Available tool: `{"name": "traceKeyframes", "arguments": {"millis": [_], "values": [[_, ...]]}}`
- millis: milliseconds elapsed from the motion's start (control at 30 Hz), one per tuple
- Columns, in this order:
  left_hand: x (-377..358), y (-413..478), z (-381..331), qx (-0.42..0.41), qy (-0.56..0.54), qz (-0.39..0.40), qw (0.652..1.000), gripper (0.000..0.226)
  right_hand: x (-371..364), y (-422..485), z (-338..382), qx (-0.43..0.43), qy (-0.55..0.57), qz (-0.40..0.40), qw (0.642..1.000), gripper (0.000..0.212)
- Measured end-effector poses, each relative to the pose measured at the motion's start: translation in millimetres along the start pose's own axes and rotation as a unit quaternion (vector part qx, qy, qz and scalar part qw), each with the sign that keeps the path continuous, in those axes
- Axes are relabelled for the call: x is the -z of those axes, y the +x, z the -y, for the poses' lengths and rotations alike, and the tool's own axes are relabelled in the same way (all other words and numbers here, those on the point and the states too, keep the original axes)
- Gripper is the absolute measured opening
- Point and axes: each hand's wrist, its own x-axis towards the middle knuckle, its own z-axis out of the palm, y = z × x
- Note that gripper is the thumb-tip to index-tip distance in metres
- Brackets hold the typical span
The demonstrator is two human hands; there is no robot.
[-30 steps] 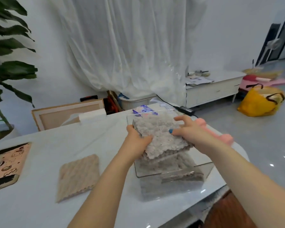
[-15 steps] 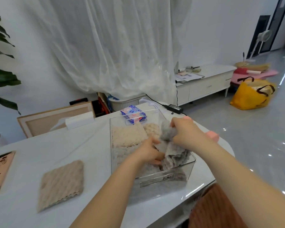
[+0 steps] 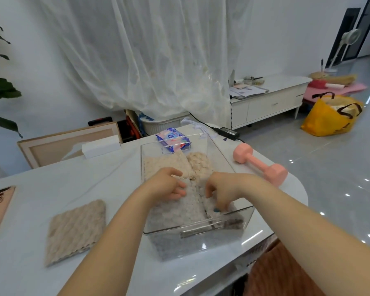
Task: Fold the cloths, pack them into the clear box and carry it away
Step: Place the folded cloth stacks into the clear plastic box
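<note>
The clear box (image 3: 247, 221) stands at centre frame on the white table (image 3: 30, 189); two beige cloths (image 3: 169, 163) lie side by side in its far half, and a grey cloth (image 3: 188, 206) fills its near half; the left hand (image 3: 167, 184) rests on the grey cloth, fingers loose and lightly bent, grasping nothing; the right hand (image 3: 221, 190) reaches down beside it, fingers (image 3: 217, 207) curled into a fold of the same cloth, gripping it; a folded cloth (image 3: 77, 229) lies flat at lower left; a pink dumbbell (image 3: 261, 165) lies right of the box, apart from it; a wipes pack (image 3: 173, 139) sits just behind the box.
</note>
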Motion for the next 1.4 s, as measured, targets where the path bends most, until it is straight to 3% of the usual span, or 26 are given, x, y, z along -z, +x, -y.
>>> {"name": "traceKeyframes", "arguments": {"millis": [167,300,367,467,533,667,933,1100,1233,1333,1400], "values": [[9.8,2.6,17.2,-0.013,0.116,-0.035,0.993,0.035,-23.9,29.7,-0.5,-0.054,-0.123,0.069,0.989,0.034],[3.7,-5.1,18.5,-0.042,0.246,0.0,0.968,0.036,-27.8,32.3,9.4,-0.057,-0.151,0.07,0.984,0.064],[-1.3,-11.1,17.4,-0.054,0.288,0.014,0.956,0.041,-26.8,31.4,15.3,-0.051,-0.16,0.069,0.983,0.067],[3.0,-22.6,18.8,-0.091,0.281,0.003,0.955,0.043,-7.2,23.8,14.4,-0.045,-0.06,0.094,0.993,0.048],[15.6,-32.3,17.4,-0.141,0.244,-0.044,0.958,0.041,13.0,14.0,14.5,-0.041,0.017,0.098,0.994,0.038],[40.3,-45.0,16.1,-0.175,0.172,-0.164,0.956,0.041,40.8,3.2,36.0,0.002,0.032,-0.017,0.999,0.024],[104.3,-50.0,90.2,-0.056,0.112,-0.286,0.95,0.044,39.8,34.8,130.6,0.077,0.134,-0.148,0.977,0.019],[159.9,-53.3,162.9,0.104,0.139,-0.322,0.931,0.026,8.1,72.8,215.5,0.124,0.224,-0.124,0.959,0.02],[181.1,-51.3,201.3,0.225,0.102,-0.345,0.905,0.057,-39.4,115.4,259.8,0.071,0.229,-0.031,0.97,0.023],[189.0,-45.9,219.5,0.185,0.02,-0.385,0.904,0.073,-74.6,140.6,274.7,-0.012,0.289,0.007,0.957,0.009],[195.5,-37.6,228.4,0.158,-0.074,-0.374,0.911,0.082,-91.6,155.4,276.2,-0.058,0.393,-0.017,0.917,0.043]]}}
